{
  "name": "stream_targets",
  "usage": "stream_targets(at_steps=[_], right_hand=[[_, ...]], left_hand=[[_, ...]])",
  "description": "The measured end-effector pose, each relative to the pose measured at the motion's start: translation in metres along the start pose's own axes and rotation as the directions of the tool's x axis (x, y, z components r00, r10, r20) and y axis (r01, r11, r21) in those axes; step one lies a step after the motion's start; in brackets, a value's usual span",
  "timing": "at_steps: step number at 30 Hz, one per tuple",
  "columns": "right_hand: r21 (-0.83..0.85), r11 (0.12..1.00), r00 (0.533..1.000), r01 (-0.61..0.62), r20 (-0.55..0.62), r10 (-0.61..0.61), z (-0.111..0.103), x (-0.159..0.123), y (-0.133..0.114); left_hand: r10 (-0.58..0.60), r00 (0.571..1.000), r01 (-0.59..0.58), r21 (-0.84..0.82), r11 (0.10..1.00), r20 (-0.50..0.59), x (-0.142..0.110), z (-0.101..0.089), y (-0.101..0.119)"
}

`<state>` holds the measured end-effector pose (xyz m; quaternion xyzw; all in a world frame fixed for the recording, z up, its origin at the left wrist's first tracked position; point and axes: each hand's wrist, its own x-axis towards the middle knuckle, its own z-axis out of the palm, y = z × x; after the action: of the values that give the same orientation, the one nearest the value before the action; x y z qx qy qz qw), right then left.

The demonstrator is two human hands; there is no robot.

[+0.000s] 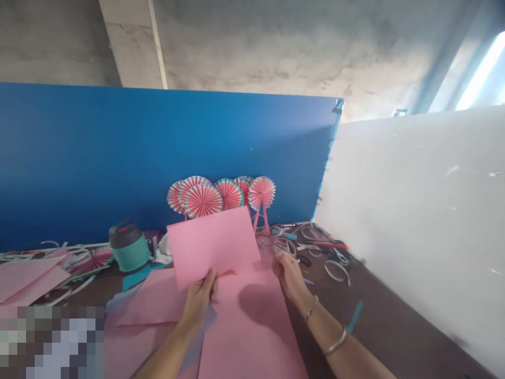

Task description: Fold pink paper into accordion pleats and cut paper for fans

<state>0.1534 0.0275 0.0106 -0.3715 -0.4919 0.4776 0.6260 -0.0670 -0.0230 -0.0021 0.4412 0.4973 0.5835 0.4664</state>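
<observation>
My left hand (203, 288) pinches a pink sheet of paper (215, 239) at its lower edge, thumb on the near side. The sheet is held tilted up above other pink paper. Just right of it, my right hand (290, 273) is closed with fingers curled, apart from the sheet; anything inside it is hidden. Bracelets circle the right wrist and forearm. Under both hands lies a long pink sheet (248, 337), partly shadowed. More pink sheets (153, 300) overlap on the left.
Pleated pink paper fans (203, 200) stand against a blue panel (118, 142). A teal container with a dark lid (130, 247) is at back left. Paper strips (337, 272) and scissors (340, 255) lie right. A white panel (414, 210) borders the table's right side.
</observation>
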Motion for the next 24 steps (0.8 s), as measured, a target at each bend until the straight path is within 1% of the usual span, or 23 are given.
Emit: stream_targets(at_steps=[1,2,3,4,6,7,8,10,13,19,22,24], right_hand=[[0.014,1.000,1.000,-0.006,-0.025,0.006,-0.004,0.003,-0.001],[0.021,1.000,1.000,-0.020,-0.019,0.020,-0.006,0.004,-0.001],[0.027,0.998,0.999,-0.048,0.022,0.047,-0.007,0.004,-0.001],[0.021,0.997,0.993,-0.079,0.095,0.077,-0.006,0.003,-0.001],[-0.031,0.990,0.957,-0.134,0.256,0.137,0.000,-0.003,0.001],[-0.074,0.986,0.936,-0.151,0.309,0.166,0.004,-0.006,0.002],[-0.119,0.979,0.923,-0.163,0.332,0.194,0.008,-0.009,0.004],[-0.190,0.964,0.917,-0.185,0.321,0.239,0.013,-0.013,0.007],[-0.222,0.953,0.916,-0.208,0.297,0.269,0.014,-0.013,0.009],[-0.253,0.948,0.910,-0.196,0.312,0.271,0.008,-0.007,0.010],[-0.241,0.954,0.932,-0.176,0.272,0.240,0.003,-0.004,0.007],[-0.221,0.962,0.947,-0.158,0.241,0.211,-0.002,-0.001,0.003]], left_hand=[[0.015,1.000,-0.015,-0.003,1.000,-0.012,0.001,-0.002,0.001],[0.027,1.000,-0.027,0.004,1.000,-0.010,0.002,-0.003,0.001],[0.036,0.999,-0.036,0.019,0.999,-0.001,0.003,-0.003,0.001],[0.035,0.999,-0.036,0.040,0.999,0.014,0.003,-0.003,-0.001],[0.023,0.998,-0.028,0.081,0.996,0.052,0.002,-0.001,-0.005],[0.017,0.997,-0.024,0.101,0.995,0.073,0.001,0.001,-0.007],[0.007,0.996,-0.018,0.121,0.993,0.094,0.000,0.002,-0.008],[-0.019,0.993,-0.001,0.161,0.987,0.117,-0.001,0.004,-0.010],[-0.044,0.992,0.023,0.183,0.983,0.116,0.000,0.002,-0.010],[0.018,0.996,-0.035,0.184,0.982,0.092,0.005,-0.006,-0.009],[0.101,0.995,-0.101,0.132,0.986,0.002,0.009,-0.012,-0.005],[0.169,0.980,-0.160,0.091,0.983,-0.102,0.014,-0.020,-0.001]])
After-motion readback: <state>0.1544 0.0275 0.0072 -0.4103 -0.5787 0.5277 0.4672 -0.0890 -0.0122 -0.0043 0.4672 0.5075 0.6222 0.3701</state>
